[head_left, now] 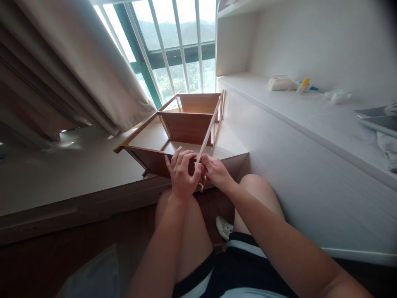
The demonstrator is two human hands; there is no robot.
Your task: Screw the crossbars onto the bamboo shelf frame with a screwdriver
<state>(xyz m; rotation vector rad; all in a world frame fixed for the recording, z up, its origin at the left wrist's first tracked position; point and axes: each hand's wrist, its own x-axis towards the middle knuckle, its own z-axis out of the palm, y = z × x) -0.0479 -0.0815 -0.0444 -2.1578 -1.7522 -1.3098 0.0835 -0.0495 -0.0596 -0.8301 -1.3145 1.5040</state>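
Note:
A brown wooden shelf rack (189, 128) with several boards lies tilted on the window ledge, its near end toward my knees. My left hand (182, 171) is at the near board's right corner. Its fingers lie over the board's edge, and its thumb and forefinger close round the near end of the light wooden side rail (207, 138). My right hand (216, 171) is closed against the outer side of that same rail end, thumb on top. Whatever is between its curled fingers is hidden. Below both hands a leg end of the rack sticks out.
The pale window ledge (93, 174) runs left beneath a curtain (102, 62). A barred window (176, 45) stands behind the rack. On the white counter (297, 111) at right are a white packet (281, 82), a yellow-capped item (303, 85), crumpled plastic (338, 97) and a tablet-like slab (378, 120).

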